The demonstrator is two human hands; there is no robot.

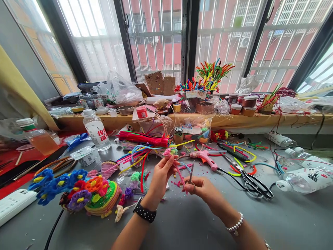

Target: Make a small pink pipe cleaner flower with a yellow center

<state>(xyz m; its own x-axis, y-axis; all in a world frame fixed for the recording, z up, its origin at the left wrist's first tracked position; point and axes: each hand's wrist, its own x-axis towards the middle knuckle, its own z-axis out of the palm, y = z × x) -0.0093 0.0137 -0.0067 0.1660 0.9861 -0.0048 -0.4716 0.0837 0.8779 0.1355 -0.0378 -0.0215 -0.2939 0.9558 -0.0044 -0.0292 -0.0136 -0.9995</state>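
Raised over the grey table, my left hand (162,173) pinches a pink pipe cleaner (179,173) that has a small curled pink shape at its top. The strand slants down toward my right hand (199,189). Small scissors (191,173) are in my right hand, blades pointing up beside the strand. Whether my right fingertips also touch the strand's lower end, I cannot tell. Beyond my hands lie a pink glue gun (204,158) and a bundle of red pipe cleaners (143,138). Pink trimmings are scattered on the table around the strand.
Large black-handled scissors (253,182) lie to the right, near fallen plastic bottles (304,180). On the left are pipe-cleaner flowers (80,199), a standing water bottle (96,132) and a white power strip (15,205). Jars and a pot of pipe cleaners (192,95) line the windowsill.
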